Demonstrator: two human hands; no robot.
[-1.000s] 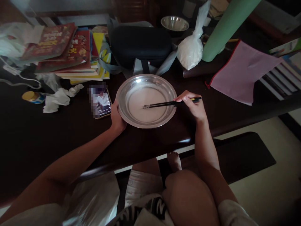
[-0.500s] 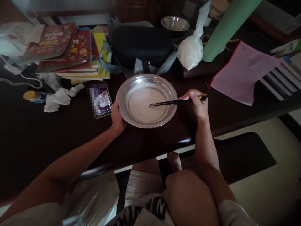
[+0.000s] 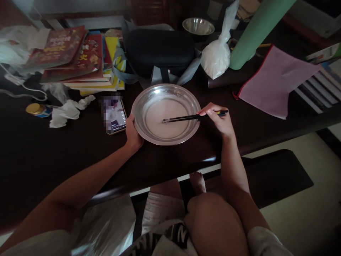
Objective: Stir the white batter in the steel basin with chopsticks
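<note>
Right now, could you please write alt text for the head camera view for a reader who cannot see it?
A person's right hand holds dark chopsticks with their tips in pale liquid in a metal dish, while the left hand grips the dish's rim. A phone, stacked books and a white bag lie on the dark table.

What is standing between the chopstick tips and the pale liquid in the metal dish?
Nothing visible does. The right hand holds the chopsticks over the rim of the metal dish, and their tips reach the pale liquid. The left hand grips the opposite rim, away from the tips.
</note>
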